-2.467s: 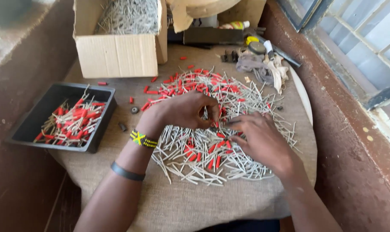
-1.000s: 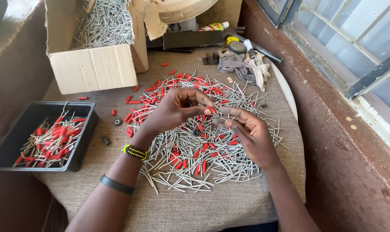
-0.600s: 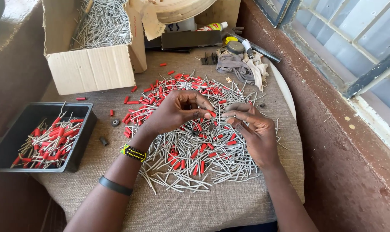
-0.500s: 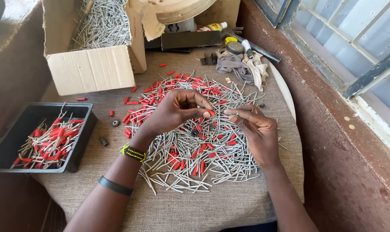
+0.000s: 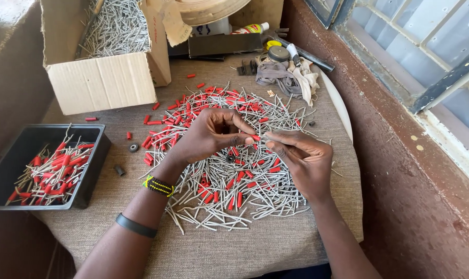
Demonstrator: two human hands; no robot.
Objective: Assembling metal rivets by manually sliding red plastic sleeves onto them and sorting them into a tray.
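Both hands (image 5: 214, 135) (image 5: 301, 155) | red sleeve (image 5: 255, 138) pinched at left fingers (image 5: 247, 140)

You sit at a table (image 5: 276, 253) covered in coarse grey-brown cloth, its pale rounded edge (image 5: 339, 106) showing at 2 o'clock. A rough reddish-brown wall (image 5: 400, 170) runs down the 3 o'clock side. Above it, at 1 to 2 o'clock, a window (image 5: 425, 46) with dark frame and pale bars lets in daylight. At 9 o'clock a brown ledge (image 5: 12, 62) rises, dim.
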